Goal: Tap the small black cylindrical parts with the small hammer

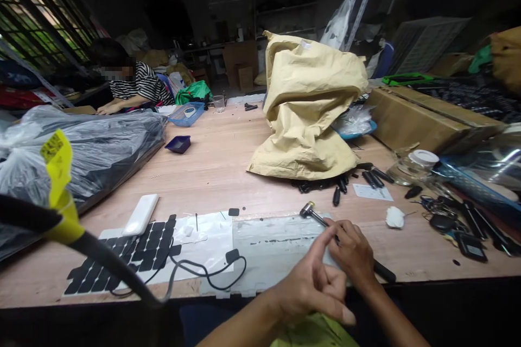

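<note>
My right hand (353,252) lies knuckles up near the table's front edge, fingers curled. It rests over the handle of a small hammer (308,210), whose handle runs under the hand parallel to it. My left hand (315,284) is just below it, loosely closed, with the index finger reaching up to the right hand's fingertips. Whatever the fingers pinch between them is hidden. Both hands hover over a pale plastic sheet (268,246).
A sheet of black key caps (134,255), a white bar (140,214) and a black cable (205,274) lie to the left. A tan paper sack (309,103), small black parts (337,187), a jar (415,165) and a cardboard box (419,122) stand behind. A striped-shirted person (136,84) works far left.
</note>
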{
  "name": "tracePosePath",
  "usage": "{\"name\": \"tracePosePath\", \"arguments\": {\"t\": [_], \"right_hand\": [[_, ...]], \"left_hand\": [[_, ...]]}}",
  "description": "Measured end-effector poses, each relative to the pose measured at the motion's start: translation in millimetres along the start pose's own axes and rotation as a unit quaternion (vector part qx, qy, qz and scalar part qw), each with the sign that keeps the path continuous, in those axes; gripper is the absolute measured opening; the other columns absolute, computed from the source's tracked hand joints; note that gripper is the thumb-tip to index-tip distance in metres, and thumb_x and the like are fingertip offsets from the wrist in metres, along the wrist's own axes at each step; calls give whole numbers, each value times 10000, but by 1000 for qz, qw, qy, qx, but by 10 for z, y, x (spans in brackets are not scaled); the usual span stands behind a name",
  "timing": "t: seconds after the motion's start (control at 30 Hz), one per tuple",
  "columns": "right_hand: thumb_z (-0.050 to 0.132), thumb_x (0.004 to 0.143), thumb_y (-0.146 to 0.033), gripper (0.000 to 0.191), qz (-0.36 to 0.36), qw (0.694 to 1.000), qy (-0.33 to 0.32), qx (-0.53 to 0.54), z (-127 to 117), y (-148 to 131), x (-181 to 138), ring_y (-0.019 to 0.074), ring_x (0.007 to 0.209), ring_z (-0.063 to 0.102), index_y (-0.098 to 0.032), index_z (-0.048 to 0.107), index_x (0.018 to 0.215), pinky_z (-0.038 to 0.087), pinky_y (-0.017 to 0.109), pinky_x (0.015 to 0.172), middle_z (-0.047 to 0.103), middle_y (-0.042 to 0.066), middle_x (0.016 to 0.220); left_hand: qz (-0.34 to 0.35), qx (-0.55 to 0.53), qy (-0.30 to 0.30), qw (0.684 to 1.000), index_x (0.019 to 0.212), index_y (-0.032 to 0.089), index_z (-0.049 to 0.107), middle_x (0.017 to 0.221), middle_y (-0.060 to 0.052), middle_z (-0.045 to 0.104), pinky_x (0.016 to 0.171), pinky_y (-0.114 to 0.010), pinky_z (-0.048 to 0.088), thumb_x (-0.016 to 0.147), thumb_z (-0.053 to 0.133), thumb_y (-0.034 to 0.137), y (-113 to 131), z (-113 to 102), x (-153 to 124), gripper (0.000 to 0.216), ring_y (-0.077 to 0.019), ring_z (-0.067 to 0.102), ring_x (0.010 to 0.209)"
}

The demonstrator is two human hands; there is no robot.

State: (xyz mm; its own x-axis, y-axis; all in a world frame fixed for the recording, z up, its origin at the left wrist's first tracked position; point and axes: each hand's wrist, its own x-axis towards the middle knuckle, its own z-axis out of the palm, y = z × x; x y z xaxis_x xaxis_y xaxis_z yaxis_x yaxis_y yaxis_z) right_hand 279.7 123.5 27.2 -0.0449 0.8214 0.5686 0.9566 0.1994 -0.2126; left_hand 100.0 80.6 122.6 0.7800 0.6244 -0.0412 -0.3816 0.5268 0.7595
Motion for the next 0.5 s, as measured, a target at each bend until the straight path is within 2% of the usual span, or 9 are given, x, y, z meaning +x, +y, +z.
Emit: {"name": "tracePosePath", "arguments": {"t": [0.07, 0.17, 0.27, 0.33, 0.37, 0.4, 0.47, 0.5], "right_hand": [[478, 933, -187, 298, -2, 1000, -3, -7, -22, -46, 15, 188, 777, 553, -228, 746, 1055, 405, 305, 700, 642, 54, 823], [498, 914, -148, 308, 3, 999, -28, -22, -81, -149, 56, 187, 764, 537, -239, 753, 1061, 370, 316, 689, 652, 56, 808], [513, 891, -173, 314, 61, 996, -39, 41, -205, -292, 172, 213, 823, 543, -251, 749, 1082, 372, 352, 731, 677, 71, 854], [559, 874, -304, 344, 128, 975, -31, 177, -339, -353, 298, 236, 882, 552, -256, 714, 1178, 402, 379, 761, 683, 83, 929], [576, 864, -397, 403, 157, 947, -31, 278, -415, -352, 364, 228, 844, 554, -255, 690, 1223, 419, 374, 739, 671, 73, 895], [550, 873, -485, 471, 179, 900, -45, 396, -488, -323, 424, 207, 759, 547, -255, 663, 1269, 431, 361, 692, 639, 48, 809], [397, 893, -677, 580, 174, 764, -80, 616, -609, -186, 508, 167, 542, 452, -291, 685, 1216, 399, 326, 559, 469, -29, 561], [353, 864, -767, 621, 143, 693, -90, 700, -648, -93, 529, 147, 456, 371, -321, 730, 1075, 362, 302, 505, 348, -61, 464]], "left_hand": [[2, 132, 83, 988, 1615, 275, 4, 608, 130, 395, 549, -202, 302, 626, 812, 180, -33, -42, -24, 1281, -47, 322, 491], [30, 354, 172, 919, 1607, 246, 176, 631, 105, 411, 552, -216, 283, 667, 672, 96, -224, -182, -80, 1074, -76, 350, 537], [82, 489, 195, 847, 1583, 224, 255, 647, 82, 458, 576, -243, 307, 696, 603, 103, -488, -383, -164, 960, -107, 402, 562], [140, 561, 171, 797, 1534, 217, 362, 674, 48, 524, 606, -270, 338, 716, 563, 117, -613, -497, -228, 848, -136, 460, 593], [169, 595, 147, 772, 1488, 216, 432, 690, 25, 562, 622, -287, 350, 722, 548, 123, -648, -536, -256, 780, -151, 491, 610], [190, 625, 119, 748, 1431, 217, 502, 704, 3, 595, 635, -301, 359, 723, 539, 127, -666, -560, -279, 714, -165, 516, 624], [204, 673, 68, 708, 1293, 213, 617, 701, -29, 632, 644, -321, 362, 702, 552, 139, -666, -572, -302, 599, -182, 543, 626], [200, 690, 51, 694, 1223, 207, 657, 680, -35, 635, 640, -326, 359, 677, 567, 146, -658, -566, -303, 556, -186, 544, 616]]}}
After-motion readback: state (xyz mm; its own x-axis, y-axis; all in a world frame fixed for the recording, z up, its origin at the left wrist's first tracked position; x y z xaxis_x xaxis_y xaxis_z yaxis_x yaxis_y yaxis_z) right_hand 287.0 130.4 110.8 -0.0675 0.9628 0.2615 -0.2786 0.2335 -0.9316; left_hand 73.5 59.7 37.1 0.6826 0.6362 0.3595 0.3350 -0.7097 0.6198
